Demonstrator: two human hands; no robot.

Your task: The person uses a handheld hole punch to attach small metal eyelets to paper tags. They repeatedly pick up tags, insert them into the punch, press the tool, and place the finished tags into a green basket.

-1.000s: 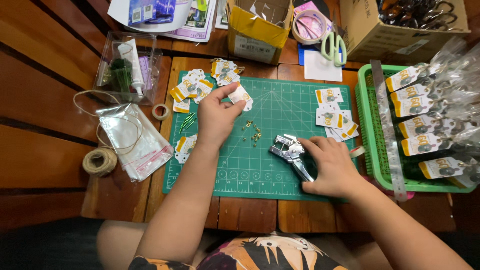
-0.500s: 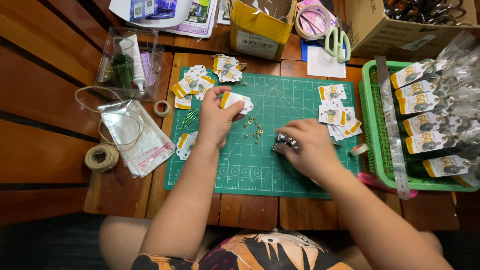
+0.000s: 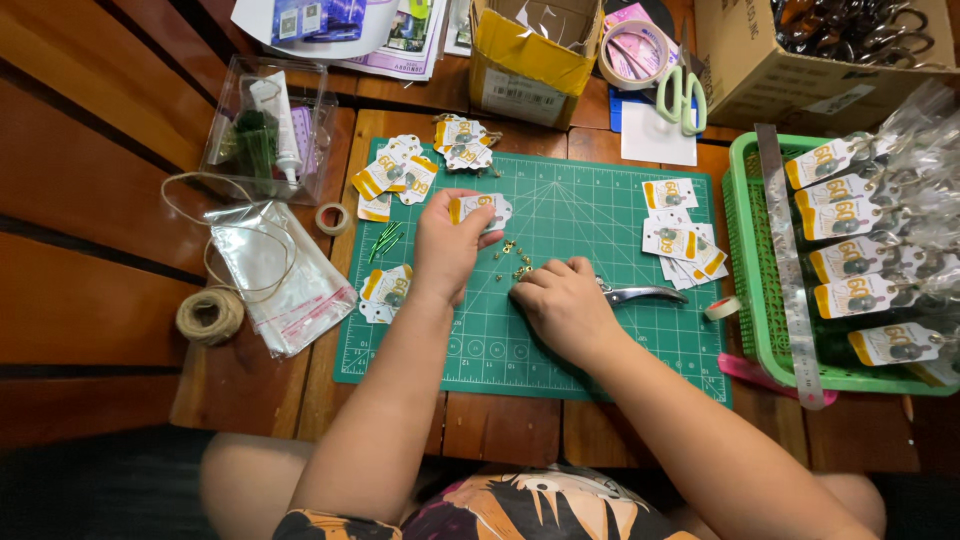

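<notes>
Left hand [image 3: 445, 250] pinches a small white-and-yellow paper tag [image 3: 480, 210] over the green gridded cutting mat [image 3: 600, 340]. Right hand [image 3: 562, 303], fingers curled, fingertips at tiny brass eyelets [image 3: 518, 265]; whether it grips one, can't tell. Silver metal pliers [image 3: 640, 294] lie just right of it.

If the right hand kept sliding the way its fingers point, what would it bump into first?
Probably the little brass pieces scattered on the green cutting mat. The right hand points up and left, fingertips almost touching them. Beyond lies the paper tag held by the left hand.
</notes>
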